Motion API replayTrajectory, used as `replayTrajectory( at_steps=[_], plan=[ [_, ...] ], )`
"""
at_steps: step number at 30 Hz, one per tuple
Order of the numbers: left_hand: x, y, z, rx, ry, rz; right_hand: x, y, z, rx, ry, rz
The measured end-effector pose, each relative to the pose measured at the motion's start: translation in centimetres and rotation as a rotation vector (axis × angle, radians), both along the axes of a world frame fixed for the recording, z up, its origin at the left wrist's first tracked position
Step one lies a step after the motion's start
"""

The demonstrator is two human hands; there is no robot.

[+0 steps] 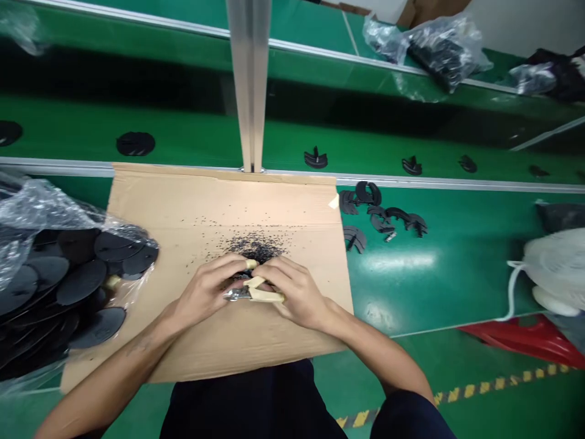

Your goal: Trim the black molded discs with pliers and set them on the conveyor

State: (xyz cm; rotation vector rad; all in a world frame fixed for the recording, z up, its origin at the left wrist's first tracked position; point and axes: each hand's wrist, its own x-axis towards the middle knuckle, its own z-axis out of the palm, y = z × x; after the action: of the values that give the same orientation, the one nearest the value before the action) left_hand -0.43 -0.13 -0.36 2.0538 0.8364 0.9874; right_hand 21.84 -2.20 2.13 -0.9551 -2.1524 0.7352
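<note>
My left hand (208, 288) and my right hand (297, 289) meet over a cardboard sheet (214, 350). Fingers of both hands are bent and closed. Yellowish tape or finger covers (267, 296) show at the right fingers, with another on a left fingertip. A shiny metal piece (236, 294) sticks out between the hands; which hand grips it is unclear. What the left fingers pinch is hidden. Just beyond the fingertips lies a heap of small black scraps (258, 246), scattered over the cardboard.
Black discs (82, 282) fill a plastic bag at the left. Curved black parts (381, 218) lie on the green table at the right. More black parts (315, 160) sit on the green strip behind. A metal post (250, 85) rises at the back. A white fan-like object (560, 265) stands far right.
</note>
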Motion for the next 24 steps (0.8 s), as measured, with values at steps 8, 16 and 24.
replayTrajectory(
  at_steps=[8, 16, 24],
  plan=[
    [0.2, 1.1, -0.4, -0.143, -0.087, 0.093, 3.4, 1.6, 0.7, -0.097, -0.098, -0.127],
    [0.4, 1.1, -0.5, -0.208, -0.244, 0.052, 4.2, 1.7, -0.5, 0.150, -0.296, -0.054],
    [0.4, 1.0, -0.5, -0.214, -0.264, 0.056, 4.1, 1.7, -0.7, 0.211, -0.348, -0.050]
  ],
)
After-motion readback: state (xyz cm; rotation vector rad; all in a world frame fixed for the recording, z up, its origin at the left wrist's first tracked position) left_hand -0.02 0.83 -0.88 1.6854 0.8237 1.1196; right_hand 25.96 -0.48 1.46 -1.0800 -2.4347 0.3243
